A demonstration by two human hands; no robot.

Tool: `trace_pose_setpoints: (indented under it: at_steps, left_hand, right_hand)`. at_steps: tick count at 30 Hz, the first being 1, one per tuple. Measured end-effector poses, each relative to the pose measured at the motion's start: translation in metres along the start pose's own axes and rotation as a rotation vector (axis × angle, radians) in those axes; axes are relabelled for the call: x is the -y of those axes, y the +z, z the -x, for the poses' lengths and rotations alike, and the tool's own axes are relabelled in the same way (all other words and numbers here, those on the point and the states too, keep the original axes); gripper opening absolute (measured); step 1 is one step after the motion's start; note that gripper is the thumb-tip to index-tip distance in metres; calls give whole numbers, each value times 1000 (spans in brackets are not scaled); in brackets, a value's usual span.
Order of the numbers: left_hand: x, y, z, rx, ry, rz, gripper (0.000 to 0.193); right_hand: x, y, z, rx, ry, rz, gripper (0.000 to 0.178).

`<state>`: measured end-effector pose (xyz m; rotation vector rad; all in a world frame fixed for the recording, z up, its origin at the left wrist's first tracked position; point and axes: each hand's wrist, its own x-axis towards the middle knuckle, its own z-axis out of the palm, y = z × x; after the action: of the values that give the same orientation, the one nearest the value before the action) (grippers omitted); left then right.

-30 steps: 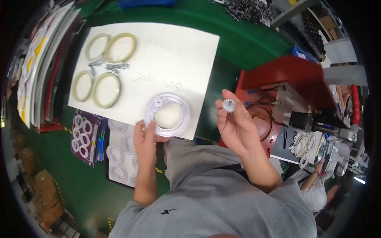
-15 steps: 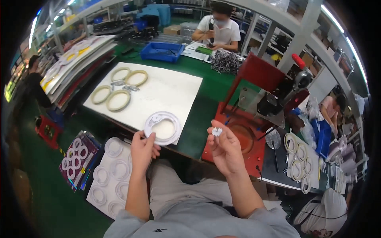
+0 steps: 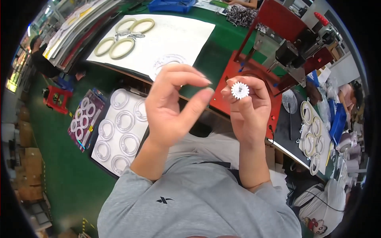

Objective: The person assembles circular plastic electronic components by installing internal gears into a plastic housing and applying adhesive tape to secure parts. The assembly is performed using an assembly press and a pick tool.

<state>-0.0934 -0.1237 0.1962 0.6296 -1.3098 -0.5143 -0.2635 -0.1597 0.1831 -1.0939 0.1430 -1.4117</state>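
My right hand [image 3: 252, 115] is raised in front of me and pinches a small white gear [image 3: 240, 90] between thumb and fingers. The gear's toothed face is turned up toward me, with a small pin at its centre. To the left of it, my left hand [image 3: 168, 109] is held up with thumb and forefinger curved apart and nothing visible between them. Behind that hand, a white plastic ring [image 3: 159, 64] lies on the white sheet [image 3: 182, 37], partly hidden by the fingers.
Several cream rings [image 3: 122, 48] and some metal pieces lie on the sheet. A red hand press [image 3: 225, 95] stands at the right. Lower left, a board holds several white rings [image 3: 129, 143]. More cream rings [image 3: 315, 127] lie far right. A red stool [image 3: 59, 99] stands on the floor.
My left hand has let go of the white ring, now left on the sheet, and has come up toward my right hand. The gear's face has turned toward me. The view has tilted down.
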Motion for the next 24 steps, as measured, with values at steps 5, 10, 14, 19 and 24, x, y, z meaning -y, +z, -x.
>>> trace_pose_setpoints:
  at_steps: [5, 10, 14, 19, 24]
  left_hand:
    - [11, 20, 1, 152, -211, 319, 24]
    - [19, 42, 2, 139, -503, 508, 26]
    - [28, 46, 1, 131, -606, 621, 26]
    - [34, 46, -1, 118, -677, 626, 24]
    - [41, 43, 3, 123, -692, 679, 22]
  right_hand:
    - [0, -16, 5, -35, -27, 43, 37]
    - [-5, -37, 6, -38, -75, 123, 38]
    - [-5, -43, 4, -32, -101, 119, 38]
    - [-12, -48, 3, -36, -106, 139, 38]
    - [-15, -50, 3, -20, -94, 149, 39]
